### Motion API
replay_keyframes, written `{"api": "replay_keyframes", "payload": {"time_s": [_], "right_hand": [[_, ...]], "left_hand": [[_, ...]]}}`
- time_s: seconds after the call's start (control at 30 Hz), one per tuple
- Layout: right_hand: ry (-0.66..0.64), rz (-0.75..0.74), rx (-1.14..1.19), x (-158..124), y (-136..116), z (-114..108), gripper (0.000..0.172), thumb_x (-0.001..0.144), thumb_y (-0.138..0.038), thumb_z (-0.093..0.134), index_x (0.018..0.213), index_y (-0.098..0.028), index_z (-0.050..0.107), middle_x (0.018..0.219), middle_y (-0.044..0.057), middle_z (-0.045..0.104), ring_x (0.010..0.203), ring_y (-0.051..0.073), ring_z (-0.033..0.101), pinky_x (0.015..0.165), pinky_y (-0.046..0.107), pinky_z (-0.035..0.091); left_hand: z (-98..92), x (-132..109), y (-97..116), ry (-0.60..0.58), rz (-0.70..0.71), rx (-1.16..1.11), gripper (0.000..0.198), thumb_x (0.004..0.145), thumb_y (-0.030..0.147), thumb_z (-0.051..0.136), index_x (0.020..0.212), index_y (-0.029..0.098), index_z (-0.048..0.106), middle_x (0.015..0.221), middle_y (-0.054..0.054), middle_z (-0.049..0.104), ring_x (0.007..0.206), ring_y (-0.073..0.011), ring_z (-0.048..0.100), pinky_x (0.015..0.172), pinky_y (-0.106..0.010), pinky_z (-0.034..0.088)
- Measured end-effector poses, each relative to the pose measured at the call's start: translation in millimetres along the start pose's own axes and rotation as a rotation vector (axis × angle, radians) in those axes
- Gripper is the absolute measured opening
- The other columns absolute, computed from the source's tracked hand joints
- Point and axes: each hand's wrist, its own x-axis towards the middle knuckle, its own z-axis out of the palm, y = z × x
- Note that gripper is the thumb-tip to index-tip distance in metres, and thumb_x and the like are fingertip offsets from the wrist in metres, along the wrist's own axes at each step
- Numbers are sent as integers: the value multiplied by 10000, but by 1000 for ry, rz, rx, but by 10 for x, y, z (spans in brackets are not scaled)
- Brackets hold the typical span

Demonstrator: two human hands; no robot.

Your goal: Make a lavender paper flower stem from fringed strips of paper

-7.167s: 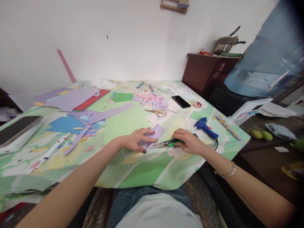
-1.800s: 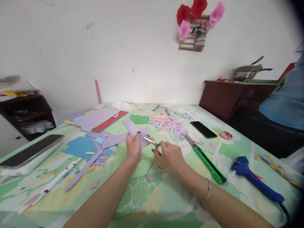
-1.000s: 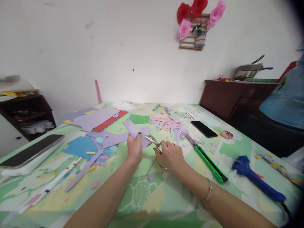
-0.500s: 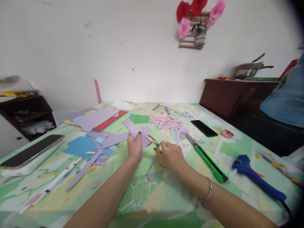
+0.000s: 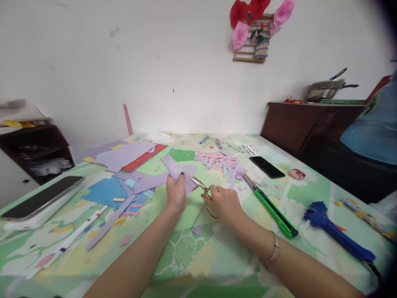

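Observation:
My left hand (image 5: 176,191) is closed on a piece of purple paper (image 5: 171,166), thumb on top. The paper sticks up past my fingers, and part of it lies behind them. My right hand (image 5: 226,203) grips a pair of scissors (image 5: 201,184) with gold-coloured handles. Their silver blades point left towards the purple paper; whether they touch it I cannot tell. Beneath both hands lies a light green sheet (image 5: 164,211). A small purple scrap (image 5: 197,230) rests at its near edge. A heap of pink paper strips (image 5: 215,159) is beyond the scissors.
On the right are a green utility knife (image 5: 274,211), a blue glue gun (image 5: 338,234) and a black phone (image 5: 266,166). Leftward lie blue paper (image 5: 104,192), purple strips (image 5: 113,223), a red sheet (image 5: 145,158), white sticks (image 5: 70,242) and another phone (image 5: 43,196).
Both hands, the paper and the scissors stay almost in place. The scissor blades look slightly closer together than before; otherwise the view has shifted only a little.

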Motion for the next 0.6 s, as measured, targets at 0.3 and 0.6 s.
{"api": "replay_keyframes", "payload": {"time_s": [0.3,0.6], "right_hand": [[-13,8,-29,-1,9,-18,238,853,-373,490,849,-165,606,768,79,680,664,218,641,507,259,297],[-52,7,-20,18,24,-51,258,848,-393,502,855,-162,619,773,93,691,686,225,652,521,257,312]], "left_hand": [[7,34,-9,39,-10,-9,204,719,225,584,906,149,555,847,-57,640,708,-161,616,712,-335,499],[-6,46,-8,32,-7,7,231,710,263,606,906,146,569,840,-63,643,704,-171,624,704,-351,505]]}}
